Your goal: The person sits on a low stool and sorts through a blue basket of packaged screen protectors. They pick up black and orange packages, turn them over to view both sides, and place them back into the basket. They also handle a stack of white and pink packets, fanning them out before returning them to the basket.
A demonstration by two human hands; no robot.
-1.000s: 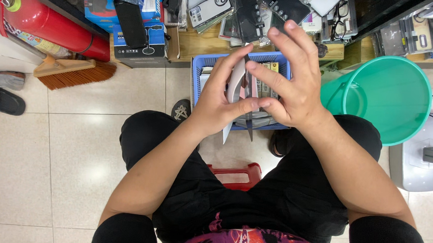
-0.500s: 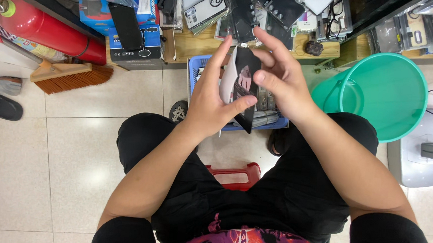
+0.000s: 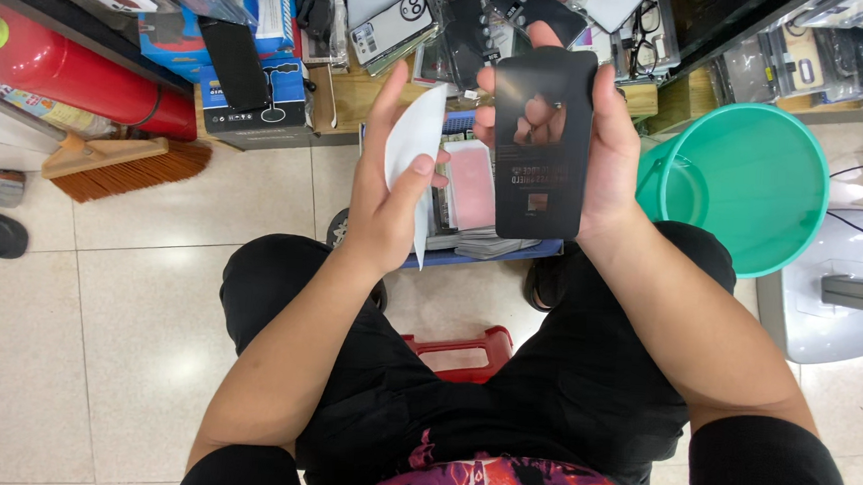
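Head view: right hand (image 3: 612,154) grips black sleeve (image 3: 540,144) by its edges; left hand (image 3: 389,195) pinches white sheet (image 3: 415,147) beside it. Both look light, thin, bendable.

Bright, even indoor light is falling from overhead, casting only soft shadows. Glare is showing on the glossy floor tiles (image 3: 125,354). Edges are bending slightly.
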